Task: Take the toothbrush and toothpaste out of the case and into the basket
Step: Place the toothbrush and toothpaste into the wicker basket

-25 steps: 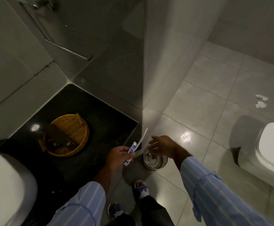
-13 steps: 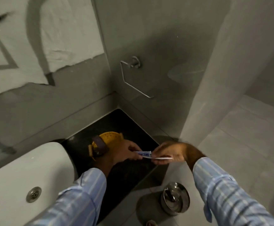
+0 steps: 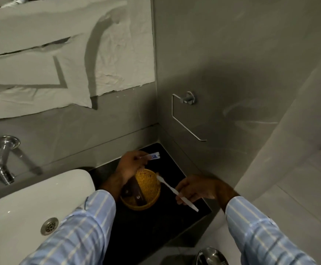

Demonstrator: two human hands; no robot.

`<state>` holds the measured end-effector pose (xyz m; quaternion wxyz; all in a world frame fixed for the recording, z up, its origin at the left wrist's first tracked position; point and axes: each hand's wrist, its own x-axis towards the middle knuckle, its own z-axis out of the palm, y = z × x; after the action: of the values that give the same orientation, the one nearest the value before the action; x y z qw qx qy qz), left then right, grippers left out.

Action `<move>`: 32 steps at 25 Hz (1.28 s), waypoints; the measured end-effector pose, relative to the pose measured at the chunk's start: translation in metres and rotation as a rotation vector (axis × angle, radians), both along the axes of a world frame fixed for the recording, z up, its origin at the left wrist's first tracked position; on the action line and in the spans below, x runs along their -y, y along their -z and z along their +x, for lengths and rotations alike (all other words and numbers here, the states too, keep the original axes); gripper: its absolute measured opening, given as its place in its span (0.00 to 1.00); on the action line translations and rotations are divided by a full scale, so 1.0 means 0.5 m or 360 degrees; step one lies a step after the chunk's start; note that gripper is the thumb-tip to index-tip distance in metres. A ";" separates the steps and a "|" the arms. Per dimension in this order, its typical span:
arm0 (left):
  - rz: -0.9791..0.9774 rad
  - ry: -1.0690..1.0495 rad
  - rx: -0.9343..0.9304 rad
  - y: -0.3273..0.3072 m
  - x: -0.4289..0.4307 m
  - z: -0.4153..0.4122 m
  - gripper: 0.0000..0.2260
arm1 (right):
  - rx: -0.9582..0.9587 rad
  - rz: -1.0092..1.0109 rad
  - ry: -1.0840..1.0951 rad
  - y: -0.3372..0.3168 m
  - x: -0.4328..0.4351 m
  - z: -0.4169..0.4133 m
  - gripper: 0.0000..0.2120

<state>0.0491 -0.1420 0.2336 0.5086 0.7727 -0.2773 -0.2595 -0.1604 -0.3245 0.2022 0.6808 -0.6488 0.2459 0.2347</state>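
Items now split between hands: left hand [image 3: 130,165] grips toothpaste [image 3: 154,156], right hand [image 3: 196,189] grips toothbrush [image 3: 172,190], head over basket [image 3: 152,190] near counter's [image 3: 155,226] back corner; drop imminent.

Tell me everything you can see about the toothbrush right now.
The toothbrush is a slim, plain white stick, plastic by the look of it. The right hand pinches it about midway, leaving both ends free. It lies slanted: the head end points up and left, over the right rim of the yellow woven basket, while the handle's tail sticks out down and right past the fingers. It is not in the basket yet. Bristles are too small to make out.
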 end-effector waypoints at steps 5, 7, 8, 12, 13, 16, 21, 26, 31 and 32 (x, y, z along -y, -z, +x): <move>0.0294 -0.0127 -0.0038 0.084 -0.035 0.076 0.08 | 0.0105 0.0014 0.0300 0.049 -0.018 0.080 0.12; 0.0445 0.0013 -0.0042 0.115 -0.042 0.108 0.06 | 0.0149 -0.0058 0.0410 0.070 -0.030 0.113 0.14; 0.0539 0.0129 0.0009 0.131 -0.040 0.129 0.06 | 0.0150 -0.0107 0.0472 0.082 -0.035 0.133 0.16; 0.0845 0.0370 0.0281 0.177 -0.013 0.188 0.09 | 0.0130 -0.0203 0.0691 0.119 -0.052 0.188 0.16; 0.0855 0.0420 0.0367 0.192 0.000 0.203 0.09 | 0.0118 -0.0220 0.0747 0.133 -0.052 0.203 0.15; 0.0924 0.0600 0.0501 0.235 0.034 0.237 0.10 | 0.0067 -0.0263 0.0912 0.178 -0.049 0.245 0.12; 0.0975 0.0780 0.0421 0.311 0.072 0.267 0.14 | 0.0009 -0.0355 0.0974 0.228 -0.066 0.306 0.04; 0.1058 0.0913 0.0343 0.365 0.095 0.284 0.12 | -0.0171 0.0091 0.1271 0.252 -0.087 0.357 0.14; 0.1179 0.0898 0.0342 0.374 0.108 0.299 0.15 | -0.0194 0.0202 0.1325 0.262 -0.080 0.389 0.10; 0.1197 0.0898 0.0344 0.373 0.111 0.301 0.15 | -0.0183 0.0033 0.1235 0.265 -0.078 0.396 0.09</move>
<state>0.1995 -0.1976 0.0470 0.0719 0.8203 -0.4143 -0.3877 0.0376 -0.2854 0.0698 0.7106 -0.4866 0.5082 -0.0016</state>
